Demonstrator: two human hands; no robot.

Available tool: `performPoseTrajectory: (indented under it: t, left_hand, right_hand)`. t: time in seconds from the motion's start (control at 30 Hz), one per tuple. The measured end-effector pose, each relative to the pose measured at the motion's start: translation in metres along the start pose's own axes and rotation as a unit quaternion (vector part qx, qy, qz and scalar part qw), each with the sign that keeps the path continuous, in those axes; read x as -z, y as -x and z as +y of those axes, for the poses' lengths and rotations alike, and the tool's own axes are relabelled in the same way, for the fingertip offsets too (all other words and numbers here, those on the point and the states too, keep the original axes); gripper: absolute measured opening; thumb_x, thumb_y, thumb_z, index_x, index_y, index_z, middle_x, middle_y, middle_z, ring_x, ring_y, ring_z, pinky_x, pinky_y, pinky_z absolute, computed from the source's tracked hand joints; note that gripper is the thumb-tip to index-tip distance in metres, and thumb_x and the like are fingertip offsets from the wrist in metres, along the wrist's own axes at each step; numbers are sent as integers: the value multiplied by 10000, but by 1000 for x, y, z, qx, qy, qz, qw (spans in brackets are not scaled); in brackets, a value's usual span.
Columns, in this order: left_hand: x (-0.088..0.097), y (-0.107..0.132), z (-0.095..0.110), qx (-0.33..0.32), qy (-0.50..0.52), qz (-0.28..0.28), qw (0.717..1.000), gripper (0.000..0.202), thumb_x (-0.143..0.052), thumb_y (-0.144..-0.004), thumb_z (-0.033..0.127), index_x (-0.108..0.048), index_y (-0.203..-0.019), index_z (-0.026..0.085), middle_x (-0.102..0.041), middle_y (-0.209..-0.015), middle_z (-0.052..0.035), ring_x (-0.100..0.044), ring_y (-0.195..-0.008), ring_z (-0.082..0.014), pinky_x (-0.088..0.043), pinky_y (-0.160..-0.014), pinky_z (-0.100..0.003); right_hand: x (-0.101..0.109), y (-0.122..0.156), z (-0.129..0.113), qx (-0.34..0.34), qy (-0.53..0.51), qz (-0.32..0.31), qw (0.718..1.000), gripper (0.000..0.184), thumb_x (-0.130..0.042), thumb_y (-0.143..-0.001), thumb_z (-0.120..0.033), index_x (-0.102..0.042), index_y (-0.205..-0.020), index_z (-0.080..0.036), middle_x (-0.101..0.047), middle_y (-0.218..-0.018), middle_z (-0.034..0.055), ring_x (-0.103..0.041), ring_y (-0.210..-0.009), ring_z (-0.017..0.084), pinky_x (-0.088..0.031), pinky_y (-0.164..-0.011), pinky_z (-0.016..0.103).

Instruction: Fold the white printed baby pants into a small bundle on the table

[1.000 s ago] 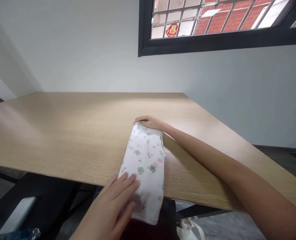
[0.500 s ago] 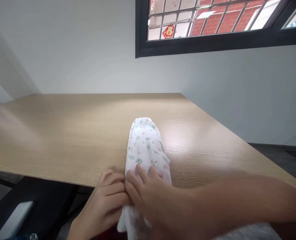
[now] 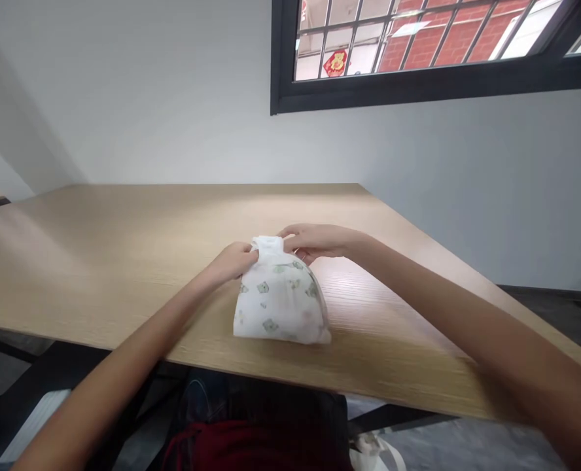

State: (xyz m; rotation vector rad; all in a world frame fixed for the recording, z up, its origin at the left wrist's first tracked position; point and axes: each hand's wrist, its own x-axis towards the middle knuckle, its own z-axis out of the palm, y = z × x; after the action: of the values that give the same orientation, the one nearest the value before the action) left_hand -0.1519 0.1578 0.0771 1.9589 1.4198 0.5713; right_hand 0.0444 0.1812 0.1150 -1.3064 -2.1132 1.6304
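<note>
A small white cloth [image 3: 278, 297] printed with little green and pink figures lies folded over on the wooden table [image 3: 123, 248], near its front edge. My left hand [image 3: 232, 261] pinches the far left corner of the fold. My right hand [image 3: 315, 241] grips the far right corner, fingers curled over the cloth's top edge. Both arms reach forward over the table edge.
A grey wall rises behind the table, with a dark-framed barred window [image 3: 418, 52] at the upper right. Dark table legs and a white object [image 3: 30, 418] show below the front edge at left. Red fabric [image 3: 251, 448] lies under the table edge.
The cloth's near end, which hung over the table edge, has been carried forward and laid over its far end. Both hands moved from the near edge to the far end.
</note>
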Motion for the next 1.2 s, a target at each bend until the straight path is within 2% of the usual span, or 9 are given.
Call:
performPoseTrajectory:
  t: [0.17, 0.3, 0.4, 0.53, 0.67, 0.77, 0.87, 1.1, 1.2]
  left_hand:
    - [-14, -27, -23, 21, -69, 0, 997, 390, -392, -785, 465, -402, -518, 180, -407, -443, 6, -396, -417, -123, -295, -443, -249]
    - [-25, 19, -16, -2, -139, 97, 986, 301, -397, -817, 433, -514, -803, 156, -561, -801, -87, -532, -740, -221, -407, -639, -325]
    - [-32, 62, -12, -110, -192, 80, 972, 280, -459, -826, 386, -516, -990, 166, -533, -1041, -99, -481, -991, -246, -393, -840, -380]
    - [-34, 95, -21, -214, -185, -30, 959, 407, -509, -833, 414, -435, -1197, 249, -463, -1252, -44, -425, -1142, -204, -375, -957, -348]
    - [-31, 97, -35, -203, -203, -13, 958, 386, -432, -880, 400, -415, -1238, 254, -434, -1305, -45, -409, -1186, -200, -368, -985, -353]
    - [-30, 92, -40, -210, -226, 1, 951, 381, -433, -883, 398, -430, -1232, 243, -451, -1292, -50, -419, -1180, -199, -372, -986, -357]
    - [-32, 85, -40, -232, -234, 7, 944, 322, -437, -887, 378, -473, -1167, 223, -503, -1225, -49, -468, -1120, -175, -415, -938, -312]
    - [-43, 73, -41, -375, -384, 130, 834, 179, -374, -892, 144, -551, -897, 120, -617, -939, -91, -574, -869, -210, -457, -757, -369]
    - [-43, 79, -34, -375, -393, 117, 831, 182, -381, -866, 116, -547, -794, 139, -626, -848, -55, -579, -792, -187, -424, -779, -395]
  right_hand:
    - [21, -16, 24, -112, 125, 48, 985, 158, -521, -807, -238, -544, -925, -135, -590, -872, 89, -586, -727, 174, -491, -627, 266]
    - [-11, 14, -1, -40, 413, 219, 883, 179, -449, -849, -233, -524, -967, -121, -585, -903, 114, -562, -733, 210, -419, -560, 285]
    - [-58, 37, -13, 63, 490, 88, 865, 188, -500, -833, -308, -561, -871, -135, -590, -781, 74, -544, -640, 191, -384, -517, 277]
    - [-98, 38, -10, 169, 454, -55, 873, 455, -647, -727, -499, -571, -988, -133, -546, -1041, 117, -533, -864, 245, -430, -684, 314]
    - [-62, 5, 4, 99, 393, -92, 909, 401, -379, -897, -462, -582, -987, -127, -559, -998, 119, -544, -830, 229, -439, -668, 321]
    - [-15, -15, 18, 107, 376, 14, 920, 398, -313, -916, -409, -555, -1067, -132, -511, -1122, 126, -526, -933, 231, -433, -736, 321]
    - [2, -14, 22, 99, 418, 80, 900, 433, -345, -904, -447, -503, -1195, -168, -432, -1250, 119, -445, -1083, 268, -399, -824, 361]
    - [-74, 22, 0, 160, 618, 69, 767, 533, -658, -691, -571, -645, -910, -86, -494, -1101, 188, -450, -980, 332, -400, -761, 401]
    - [-101, 38, -2, 148, 639, 22, 754, 305, -690, -729, -345, -636, -872, -81, -558, -957, 149, -508, -857, 272, -397, -668, 331]
